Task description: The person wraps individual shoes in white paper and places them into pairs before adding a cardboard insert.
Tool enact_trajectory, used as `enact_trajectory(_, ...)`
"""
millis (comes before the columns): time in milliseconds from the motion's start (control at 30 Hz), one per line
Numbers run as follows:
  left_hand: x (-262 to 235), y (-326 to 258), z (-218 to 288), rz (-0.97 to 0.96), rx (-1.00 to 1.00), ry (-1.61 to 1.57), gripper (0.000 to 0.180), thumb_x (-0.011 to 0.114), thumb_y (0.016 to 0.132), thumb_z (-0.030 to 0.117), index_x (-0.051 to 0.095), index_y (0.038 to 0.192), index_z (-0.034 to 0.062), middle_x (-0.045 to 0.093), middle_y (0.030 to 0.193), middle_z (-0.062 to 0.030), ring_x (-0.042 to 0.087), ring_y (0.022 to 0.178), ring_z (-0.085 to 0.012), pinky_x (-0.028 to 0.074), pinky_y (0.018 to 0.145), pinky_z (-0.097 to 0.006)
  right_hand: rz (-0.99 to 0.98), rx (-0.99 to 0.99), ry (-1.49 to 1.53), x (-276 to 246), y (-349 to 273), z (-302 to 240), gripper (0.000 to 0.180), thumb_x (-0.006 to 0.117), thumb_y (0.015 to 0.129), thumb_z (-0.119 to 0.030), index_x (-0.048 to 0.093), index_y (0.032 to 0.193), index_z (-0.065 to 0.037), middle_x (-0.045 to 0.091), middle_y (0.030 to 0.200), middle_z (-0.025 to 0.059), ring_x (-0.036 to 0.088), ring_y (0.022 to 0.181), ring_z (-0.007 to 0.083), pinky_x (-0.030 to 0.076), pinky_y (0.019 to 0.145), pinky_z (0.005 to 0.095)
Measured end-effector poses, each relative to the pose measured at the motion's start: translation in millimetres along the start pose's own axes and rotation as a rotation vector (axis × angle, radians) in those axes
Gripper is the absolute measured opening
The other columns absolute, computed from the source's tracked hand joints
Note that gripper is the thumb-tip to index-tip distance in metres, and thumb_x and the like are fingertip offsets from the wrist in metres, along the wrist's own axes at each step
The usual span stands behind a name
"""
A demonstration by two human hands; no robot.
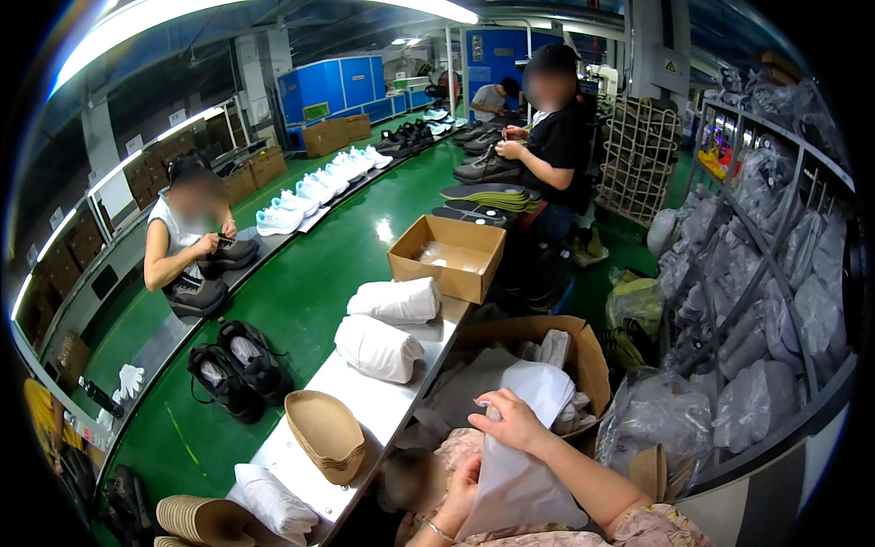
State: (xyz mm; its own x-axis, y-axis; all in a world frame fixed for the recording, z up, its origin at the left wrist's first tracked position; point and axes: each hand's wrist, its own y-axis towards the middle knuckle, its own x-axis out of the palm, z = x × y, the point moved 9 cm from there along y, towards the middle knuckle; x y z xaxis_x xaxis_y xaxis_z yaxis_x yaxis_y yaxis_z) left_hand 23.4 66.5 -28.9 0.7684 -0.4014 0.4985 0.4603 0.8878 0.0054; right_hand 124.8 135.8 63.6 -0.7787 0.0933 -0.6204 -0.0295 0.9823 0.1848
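Observation:
In front of my body, at the lower middle, a white sheet of thin paper [519, 492] hangs between my two hands. My right hand [512, 421] is closed on its upper end, fingers bent. My left hand [462, 490] pinches its left edge, lower down and closer to me. Just beyond my right hand, a stack of white paper sheets [540, 387] lies over an open carton [583, 351]. White-wrapped bundles [377, 347] rest on the metal bench [301, 415] to my left, beside a nested stack of brown moulded inserts [325, 433].
A cardboard box [447, 264] stands at the bench's far end. Black shoes [239, 369] sit on the green line, white sneakers [319, 187] farther along. Two people handle shoes across and ahead; another is farther back. A metal rack [775, 246] of plastic-wrapped items flanks my right.

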Motion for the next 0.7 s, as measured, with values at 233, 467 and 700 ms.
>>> enact_trajectory(233, 6.3, -3.7, 13.7, 0.005, 0.073, 0.163, 0.035, 0.065, 0.077, 0.003, 0.052, 0.109, 0.0006, 0.058, 0.102, -0.0025, 0.054, 0.092, -0.0096, 0.044, 0.08, -0.024, 0.131, -0.035, 0.119, 5.5, -3.2, 1.4, 0.043, 0.064, 0.077, -0.035, 0.058, 0.105, -0.003, 0.054, 0.101, 0.0144, 0.055, 0.092, 0.03, 0.045, 0.079, 0.0343)
enact_trajectory(467, 17.7, 0.0, 10.4, -0.03, -0.026, 0.048, 0.036, 0.063, 0.077, 0.0, 0.052, 0.112, 0.0035, 0.058, 0.103, 0.0001, 0.053, 0.092, -0.0079, 0.044, 0.079, -0.022, 0.508, -0.16, 0.173, -34.8, -12.9, 0.2, 0.027, 0.052, 0.085, -0.016, 0.048, 0.104, 0.002, 0.049, 0.103, 0.0178, 0.048, 0.097, 0.0324, 0.038, 0.086, 0.0367)
enact_trajectory(700, 6.6, -10.0, 3.9, 0.017, -0.051, -0.005, 0.043, 0.064, 0.076, -0.002, 0.052, 0.116, 0.004, 0.057, 0.106, 0.0005, 0.054, 0.092, -0.0074, 0.045, 0.078, -0.022, 0.579, -0.113, 0.157, -34.3, -24.3, -6.7, 0.02, 0.046, 0.088, -0.018, 0.049, 0.097, 0.0, 0.049, 0.096, 0.0135, 0.048, 0.088, 0.0279, 0.04, 0.078, 0.0337)
